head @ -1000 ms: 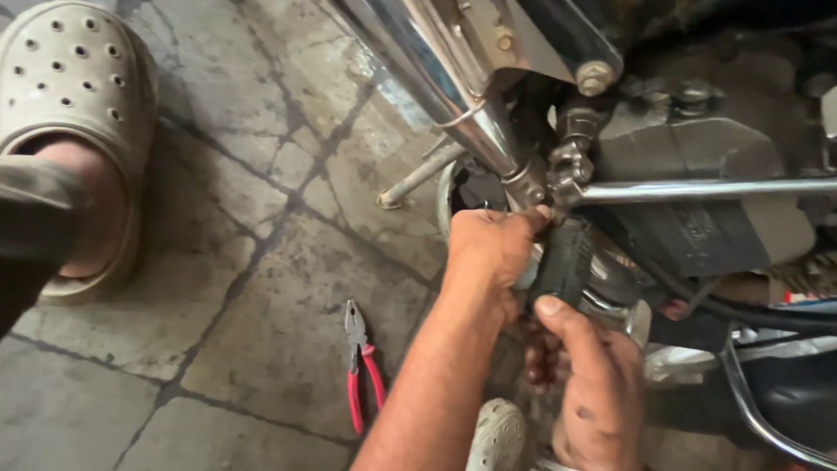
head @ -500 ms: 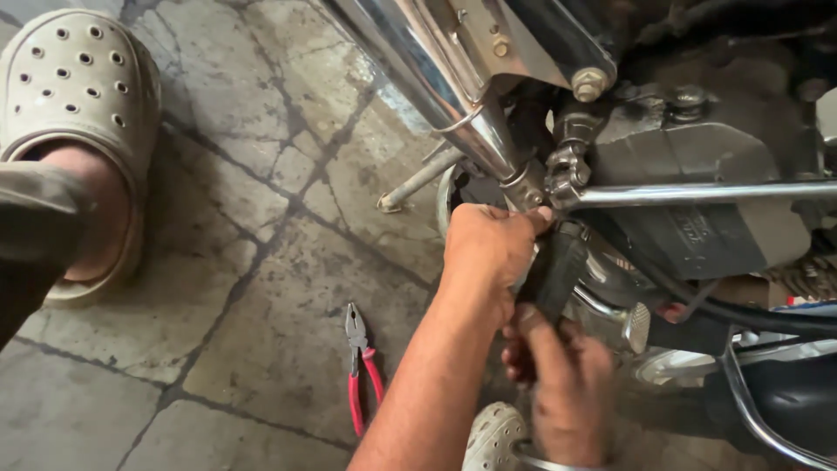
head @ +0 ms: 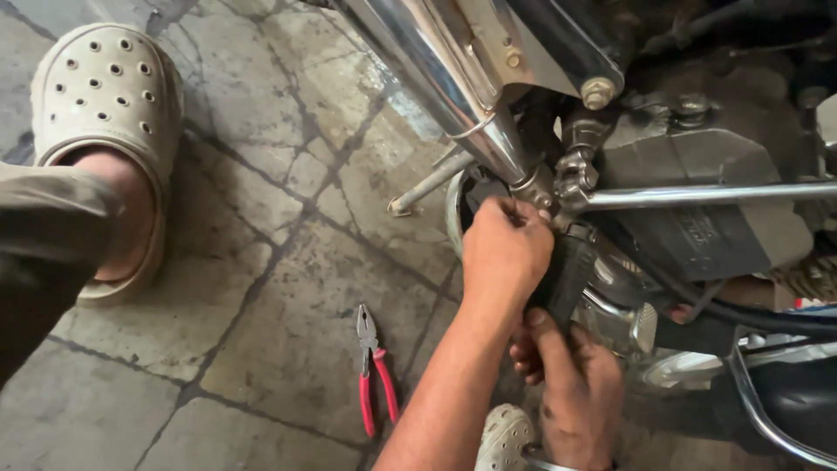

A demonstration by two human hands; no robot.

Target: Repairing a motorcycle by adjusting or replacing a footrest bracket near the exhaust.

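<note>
My left hand (head: 506, 253) reaches up to the underside of a motorcycle. Its fingertips are pinched together on a small fitting (head: 542, 199) at the lower end of the chrome exhaust pipe (head: 436, 78); what they pinch is hidden. My right hand (head: 575, 392) sits lower, with the thumb pressed up against a black rubber block (head: 571, 270) and the fingers curled behind it. A chrome rod (head: 697, 196) runs off to the right from the same joint.
Red-handled pliers (head: 375, 371) lie on the cracked stone floor (head: 261, 288) left of my forearm. A beige perforated clog (head: 105, 96) with a foot in it stands at the upper left. Another shoe tip (head: 506, 436) shows at the bottom. The dark engine casing (head: 697, 235) fills the right.
My right hand has slid lower along the black block, thumb now near its bottom edge. My left hand stays pinched at the pipe's lower joint.
</note>
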